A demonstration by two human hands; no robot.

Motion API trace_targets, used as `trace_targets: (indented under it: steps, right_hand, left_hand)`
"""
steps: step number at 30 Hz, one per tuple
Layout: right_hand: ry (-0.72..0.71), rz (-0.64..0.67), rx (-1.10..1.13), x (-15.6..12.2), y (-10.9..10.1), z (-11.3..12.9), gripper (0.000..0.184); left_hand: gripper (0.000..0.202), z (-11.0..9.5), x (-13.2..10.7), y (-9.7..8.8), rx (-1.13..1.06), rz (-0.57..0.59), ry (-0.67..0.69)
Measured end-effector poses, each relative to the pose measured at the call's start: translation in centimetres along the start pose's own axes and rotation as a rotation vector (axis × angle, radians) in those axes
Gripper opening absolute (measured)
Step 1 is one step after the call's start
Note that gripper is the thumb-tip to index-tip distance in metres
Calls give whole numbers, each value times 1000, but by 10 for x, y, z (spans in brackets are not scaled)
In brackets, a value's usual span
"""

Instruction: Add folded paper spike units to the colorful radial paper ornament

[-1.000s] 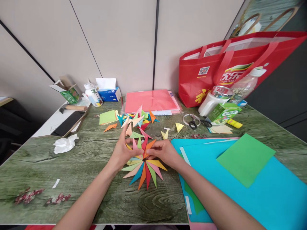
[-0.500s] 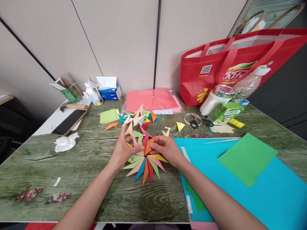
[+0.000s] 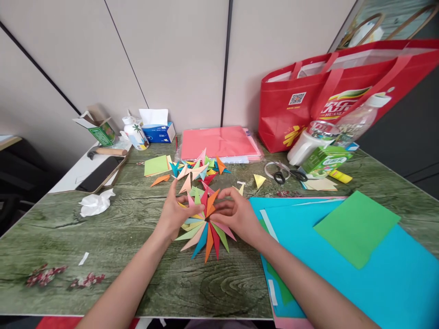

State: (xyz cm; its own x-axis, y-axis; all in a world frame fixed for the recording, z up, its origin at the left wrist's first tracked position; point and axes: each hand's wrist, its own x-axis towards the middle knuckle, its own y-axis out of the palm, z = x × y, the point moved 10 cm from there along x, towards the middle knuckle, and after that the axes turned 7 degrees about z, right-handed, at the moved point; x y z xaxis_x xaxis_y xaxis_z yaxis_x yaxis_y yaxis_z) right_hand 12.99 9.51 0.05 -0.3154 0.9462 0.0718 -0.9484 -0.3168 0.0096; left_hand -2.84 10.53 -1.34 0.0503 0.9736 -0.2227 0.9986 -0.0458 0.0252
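Observation:
A many-coloured paper star (image 3: 205, 228) made of pointed folded pieces lies on the green wood-grain table (image 3: 137, 283), held between both hands. My left hand (image 3: 175, 214) grips its left side, fingers curled on the pieces with the forefinger raised. My right hand (image 3: 236, 214) pinches the right side at an orange point (image 3: 211, 202) near the star's centre. Just behind the hands lies a heap of loose folded paper points (image 3: 197, 170).
Blue sheets (image 3: 343, 274) with a green sheet (image 3: 356, 226) lie at the right. At the back stand a pink paper stack (image 3: 217, 142), scissors (image 3: 286, 172), a red bag (image 3: 329, 96), a jar, a tissue box (image 3: 156, 129) and a phone (image 3: 98, 173). Crumpled tissue (image 3: 95, 203) lies left.
Both hands and the star shifted slightly away from me. The right fingers have moved in along the orange point toward the star's centre.

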Motion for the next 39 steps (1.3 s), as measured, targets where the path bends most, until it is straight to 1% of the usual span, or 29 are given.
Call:
trace_targets:
  steps: [3, 5, 7, 9, 12, 14, 16, 17, 19, 22, 24, 26, 31, 37, 39]
  right_hand:
    - [-177, 23, -265, -4, 5, 19, 13]
    - [-299, 11, -440, -9, 9, 30, 7]
    - [-394, 0, -582, -13, 12, 37, 5]
    - [-446, 12, -670, -15, 17, 41, 5]
    - [-477, 38, -727, -17, 22, 41, 9]
    - [-479, 1, -737, -18, 20, 42, 11]
    - [-436, -53, -695, -16, 14, 39, 10]
    - [-390, -75, -642, -14, 10, 35, 8]
    - [-249, -97, -474, -9, 2, 22, 5]
    - [-30, -90, -138, -3, -2, -1, 16]
    - [49, -60, 49, -1, 0, -8, 25]
    - [92, -35, 166, 0, 2, -11, 30]
    - [222, -70, 256, 0, -2, -24, 33]
    - [381, -79, 295, -2, -3, -45, 28]
    - [410, -67, 318, -3, -1, -48, 27]
  left_hand:
    - [119, 2, 1, -1, -3, -13, -15]
    - [119, 3, 1, -1, -7, -12, -26]
    - [119, 4, 1, 0, -17, -9, -35]
    - [119, 5, 0, -1, -25, -12, -40]
    - [118, 5, 0, -3, -40, -21, -41]
    - [119, 5, 0, -2, -58, -8, -46]
    - [119, 5, 0, 0, -77, 2, -50]
    - [120, 5, 0, 1, -86, 5, -50]
    - [121, 3, 0, 2, -99, 3, -43]
    - [122, -2, -1, 2, -92, -1, -16]
    - [120, -5, -1, 1, -69, -1, 1]
    - [118, -7, -1, 1, -43, 5, 11]
    - [117, -10, -2, 2, 5, 12, 49]
    - [118, -9, -3, 5, 38, 29, 71]
    - [118, -9, -2, 5, 36, 36, 76]
